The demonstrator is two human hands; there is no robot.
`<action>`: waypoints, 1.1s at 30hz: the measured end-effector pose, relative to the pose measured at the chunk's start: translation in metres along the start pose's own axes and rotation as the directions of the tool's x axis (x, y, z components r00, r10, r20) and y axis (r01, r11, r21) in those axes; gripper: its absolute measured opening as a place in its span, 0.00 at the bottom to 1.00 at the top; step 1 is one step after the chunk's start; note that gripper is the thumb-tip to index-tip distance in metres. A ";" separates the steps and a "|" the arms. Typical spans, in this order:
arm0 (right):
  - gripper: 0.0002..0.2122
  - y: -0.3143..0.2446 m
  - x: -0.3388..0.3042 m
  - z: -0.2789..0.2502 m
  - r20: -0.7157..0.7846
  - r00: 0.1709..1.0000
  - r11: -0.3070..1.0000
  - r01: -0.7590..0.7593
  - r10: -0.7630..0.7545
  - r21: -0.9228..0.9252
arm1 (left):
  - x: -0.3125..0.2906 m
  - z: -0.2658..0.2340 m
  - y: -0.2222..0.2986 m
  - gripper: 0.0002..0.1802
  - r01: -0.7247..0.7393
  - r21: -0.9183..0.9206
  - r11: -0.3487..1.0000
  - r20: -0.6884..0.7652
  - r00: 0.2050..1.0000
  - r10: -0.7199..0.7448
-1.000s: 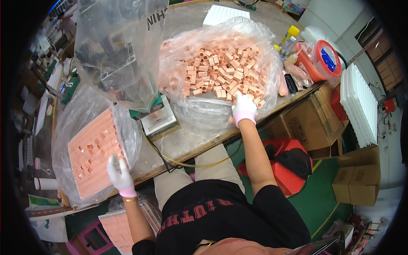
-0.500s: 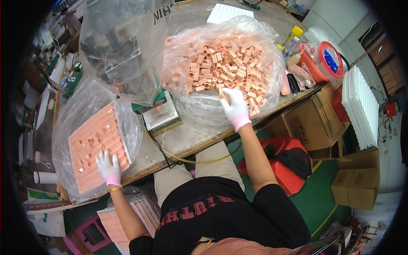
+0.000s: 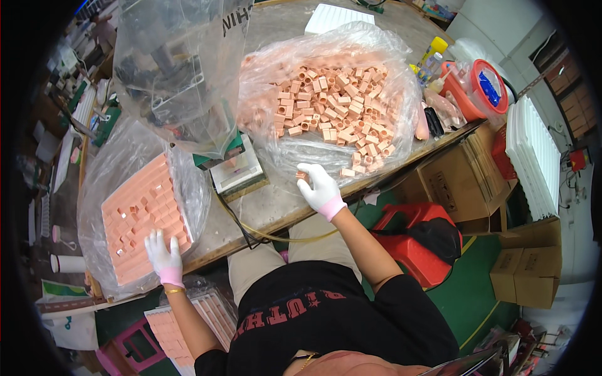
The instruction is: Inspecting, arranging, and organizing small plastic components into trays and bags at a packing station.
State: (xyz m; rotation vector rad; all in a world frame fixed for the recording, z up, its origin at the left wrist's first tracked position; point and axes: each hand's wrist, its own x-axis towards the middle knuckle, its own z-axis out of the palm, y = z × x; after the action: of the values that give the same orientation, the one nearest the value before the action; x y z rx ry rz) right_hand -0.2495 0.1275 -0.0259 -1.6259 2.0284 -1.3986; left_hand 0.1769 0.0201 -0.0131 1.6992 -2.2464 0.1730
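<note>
In the head view a small salmon-pink block is pinched between the thumb and fingers of my gloved right hand, over the bench's front part. Beyond it, a heap of similar blocks, some showing round holes, lies on a clear plastic bag. My gloved left hand rests with fingers outstretched on the near right edge of a pink tray. Several blocks stand out of line on that tray among neat rows. Whether the left fingertips hold any block cannot be made out.
A plastic-covered machine with a green base rises between tray and heap. In front of it runs a yellowish hose. Bottles and a red basket stand at the right. A red stool and cartons are below.
My right hand has drawn back from the heap toward the left and nearer to me, carrying a block. My left hand has shifted slightly right and nearer along the tray edge.
</note>
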 end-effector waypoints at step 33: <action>0.20 0.000 0.000 0.021 -0.011 0.996 0.968 0.080 -0.085 -0.237 | -0.019 -0.059 -0.009 0.16 -0.125 -0.338 0.933 -0.082 0.991 0.103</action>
State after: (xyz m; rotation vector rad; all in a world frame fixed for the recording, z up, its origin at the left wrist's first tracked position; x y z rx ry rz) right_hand -0.2357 0.1161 -0.0375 -1.8155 2.2375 -1.2426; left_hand 0.2003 0.0522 0.0353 1.3640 -2.1766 -0.1317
